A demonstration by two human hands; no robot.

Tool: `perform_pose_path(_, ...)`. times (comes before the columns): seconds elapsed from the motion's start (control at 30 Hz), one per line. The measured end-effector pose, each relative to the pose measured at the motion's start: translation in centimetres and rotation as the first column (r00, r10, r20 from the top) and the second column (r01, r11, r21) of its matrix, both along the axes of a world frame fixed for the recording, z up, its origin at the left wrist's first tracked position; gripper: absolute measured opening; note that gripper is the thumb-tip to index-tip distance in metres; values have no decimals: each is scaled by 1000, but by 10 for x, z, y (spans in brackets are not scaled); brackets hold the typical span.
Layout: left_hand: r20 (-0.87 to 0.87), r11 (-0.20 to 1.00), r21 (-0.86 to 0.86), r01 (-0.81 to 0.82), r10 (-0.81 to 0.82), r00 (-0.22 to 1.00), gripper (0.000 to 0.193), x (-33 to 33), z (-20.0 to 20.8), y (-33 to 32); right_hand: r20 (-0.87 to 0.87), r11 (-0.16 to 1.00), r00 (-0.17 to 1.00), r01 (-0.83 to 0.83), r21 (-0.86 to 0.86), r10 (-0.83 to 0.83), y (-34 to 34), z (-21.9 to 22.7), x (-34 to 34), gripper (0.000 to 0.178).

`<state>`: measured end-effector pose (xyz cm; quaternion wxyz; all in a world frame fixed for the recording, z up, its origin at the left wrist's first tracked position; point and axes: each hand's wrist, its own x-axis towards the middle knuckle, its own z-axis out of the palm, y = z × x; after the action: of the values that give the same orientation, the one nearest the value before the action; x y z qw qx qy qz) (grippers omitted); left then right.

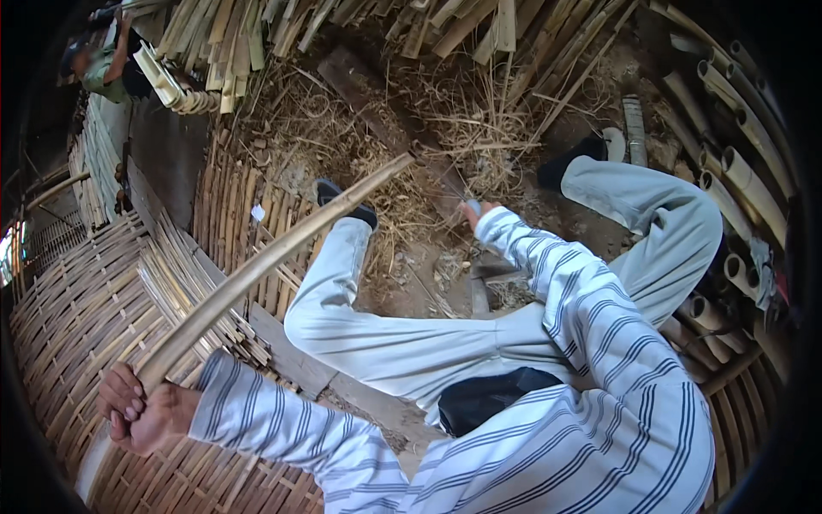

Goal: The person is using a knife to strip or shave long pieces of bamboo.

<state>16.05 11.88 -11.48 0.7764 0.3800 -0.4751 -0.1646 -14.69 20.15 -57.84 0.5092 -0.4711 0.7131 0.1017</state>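
My left hand [144, 409] is closed round the lower end of a long split bamboo strip [282, 248]. The strip slants up and to the right across the view, over my left leg, and its far tip is near the dark wooden plank on the ground. My right hand [481, 212] is closed, out in front between my knees, beside that plank [360, 90]. A grey, handle-like piece [473, 206] shows at its fingers. The rest of that piece is too thin and blurred to name.
Curled shavings [488, 163] litter the ground. Split slats [214, 43] are heaped at the back, and bamboo poles [741, 180] lie along the right. A woven bamboo panel [77, 317] fills the left. Another person [107, 64] is at the far upper left.
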Motion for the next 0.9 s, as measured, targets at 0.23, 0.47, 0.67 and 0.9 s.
perform_pose_path(0.23, 33, 999, -17, -28, 29, 999, 26, 7, -11, -9, 272, 970, 955, -54, -235, 119, -22, 96, 25, 53)
perform_pose_path(0.47, 29, 1000, 7, -16, 16, 999, 21, -7, -3, -9, 23, 993, 993, -112, -48, 113, 2, 5, -18, 60)
perform_pose_path(0.67, 68, 1000, 8, -16, 15, 998, 23, -5, -8, -17, 27, 996, 996, 87, 36, -88, 5, 10, 10, 68)
perform_pose_path(0.9, 81, 997, 17, -78, 76, 994, 25, 5, -5, -10, 434, 966, 899, 162, -200, -61, -26, 82, 35, 65)
